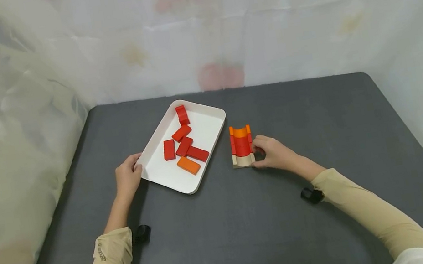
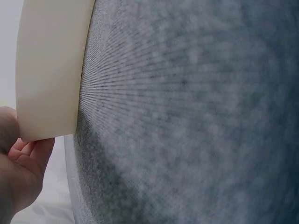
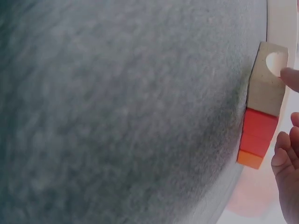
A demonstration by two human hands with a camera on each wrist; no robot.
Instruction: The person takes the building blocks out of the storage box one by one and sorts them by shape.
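Observation:
A white tray lies left of centre on the dark grey table, with several red blocks and an orange block in it. My left hand holds the tray's near-left corner, and the left wrist view shows the tray wall against that hand. A short row of arch blocks stands right of the tray: beige nearest, then red, then orange. My right hand grips its right side with curled fingers. One fingertip lies on the beige block.
White sheeting walls the table on the left, back and right. Bare grey tabletop spreads in front of the tray and to the right of the block row. A small black camera sits on each wrist.

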